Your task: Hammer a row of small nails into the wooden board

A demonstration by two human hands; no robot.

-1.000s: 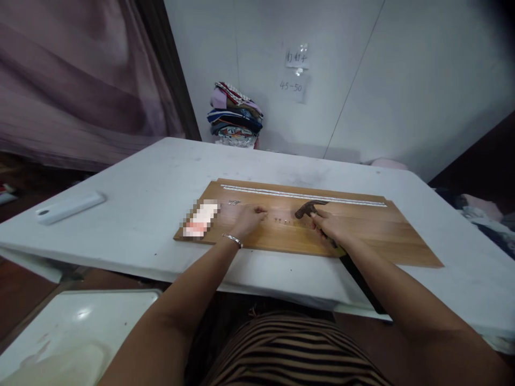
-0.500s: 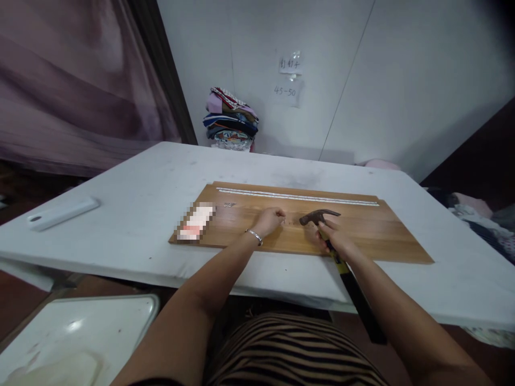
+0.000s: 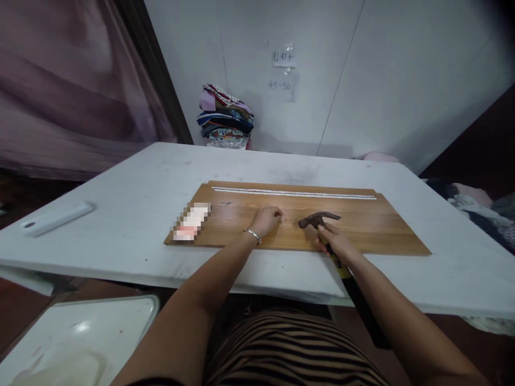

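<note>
Over the wooden board (image 3: 341,236), my right hand (image 3: 335,242) is wrapped round a claw hammer (image 3: 317,219), high on its handle near the head. The hammer's metal head hovers just right of the board's middle, and its dark handle slants back past the table edge. My left hand (image 3: 267,221), with a bracelet at the wrist, rests on the board, thumb and fingertips pinched on a small nail that barely shows. Between the hand and the hammer head, several tiny marks or nail heads dot the wood. A few loose nails (image 3: 225,203) lie at the board's left part.
Along the board's far edge run two pale strips (image 3: 293,193). A blurred-out rectangular item (image 3: 192,222) covers its left end. A white handled object (image 3: 58,218) lies on the white table (image 3: 132,177). Folded clothes (image 3: 226,118) are stacked by the wall; a white chair (image 3: 120,316) stands lower left.
The view has shifted slightly. Both hands keep nearly the same places over the board, with the hammer still held beside the pinched left fingers.
</note>
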